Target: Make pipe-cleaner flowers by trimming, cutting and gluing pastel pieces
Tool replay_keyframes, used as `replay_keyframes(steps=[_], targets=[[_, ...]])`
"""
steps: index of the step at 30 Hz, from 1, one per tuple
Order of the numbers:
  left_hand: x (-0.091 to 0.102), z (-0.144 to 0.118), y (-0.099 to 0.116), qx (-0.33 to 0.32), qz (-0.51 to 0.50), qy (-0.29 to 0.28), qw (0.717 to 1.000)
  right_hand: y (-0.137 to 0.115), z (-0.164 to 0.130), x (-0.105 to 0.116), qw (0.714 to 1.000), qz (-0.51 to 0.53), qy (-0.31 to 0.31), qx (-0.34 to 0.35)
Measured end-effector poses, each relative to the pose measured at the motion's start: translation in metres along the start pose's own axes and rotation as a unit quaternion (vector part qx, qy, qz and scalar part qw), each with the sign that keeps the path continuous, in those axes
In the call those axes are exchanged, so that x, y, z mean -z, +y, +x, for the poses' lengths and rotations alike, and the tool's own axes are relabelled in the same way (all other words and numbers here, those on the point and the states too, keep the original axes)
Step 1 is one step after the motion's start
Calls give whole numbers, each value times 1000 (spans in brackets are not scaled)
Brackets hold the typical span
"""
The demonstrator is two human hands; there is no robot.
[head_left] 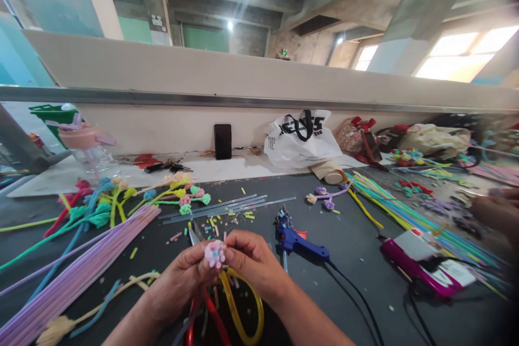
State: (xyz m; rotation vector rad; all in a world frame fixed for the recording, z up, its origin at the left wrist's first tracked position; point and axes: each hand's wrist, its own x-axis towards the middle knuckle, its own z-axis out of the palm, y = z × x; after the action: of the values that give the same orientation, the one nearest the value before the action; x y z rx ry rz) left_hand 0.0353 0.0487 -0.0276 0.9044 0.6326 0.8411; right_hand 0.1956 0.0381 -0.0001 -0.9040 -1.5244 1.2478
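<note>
Both hands meet over the near middle of the bench (352,235). The left hand (178,278) pinches the flower (214,254), pale pink with a blue centre, between thumb and forefinger; the right hand (254,259) pinches its right side, thumb against the petals. Two grips probably keep so small a head from twisting, and its front faces up and forward, likely so the petals are easy to see. Below the hands lie the red handles (215,316), with blades (195,233) showing beyond the left fingers, and a yellow loop (259,313); whether that loop belongs to the tool I cannot tell.

The glue gun (300,243) lies just right of the hands, its grip angled toward the right side, presumably for an easy reach. Its cord (357,286) runs to the near edge, so a low sweep rightward could snag it. The purple stems (89,275) slant toward the near left corner, crowding the left forearm. Glue sticks (243,204) and scraps (211,223) fill the stretch toward the far edge, where the phone (223,141) leans upright. The roomiest bare surface seems to be between the glue gun and the magenta box (427,265), short of the right end
</note>
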Motion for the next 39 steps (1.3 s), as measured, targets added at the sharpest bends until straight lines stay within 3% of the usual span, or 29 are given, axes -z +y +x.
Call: replay_keyframes(steps=[3,5,10,20,24,27,30,39], targets=[[6,3,-5,-18,37,-1,999,-4,1,2,994,-103,12,15],[8,5,-3,-42,112,-4,993,-7,2,4,985,-172,27,16],[6,6,11,-113,339,-28,933,-11,3,8,973,-228,27,-9],[0,4,14,-140,388,-54,909,-8,1,8,949,-306,46,60],[-3,3,13,-171,423,-14,890,-6,6,14,979,-199,32,-1],[0,4,10,-245,462,75,849,-7,9,19,993,-92,68,-42],[5,5,7,-318,472,136,811,-9,10,19,992,-52,109,-32],[14,0,-2,-393,497,167,756,-4,2,3,996,11,1,-84]])
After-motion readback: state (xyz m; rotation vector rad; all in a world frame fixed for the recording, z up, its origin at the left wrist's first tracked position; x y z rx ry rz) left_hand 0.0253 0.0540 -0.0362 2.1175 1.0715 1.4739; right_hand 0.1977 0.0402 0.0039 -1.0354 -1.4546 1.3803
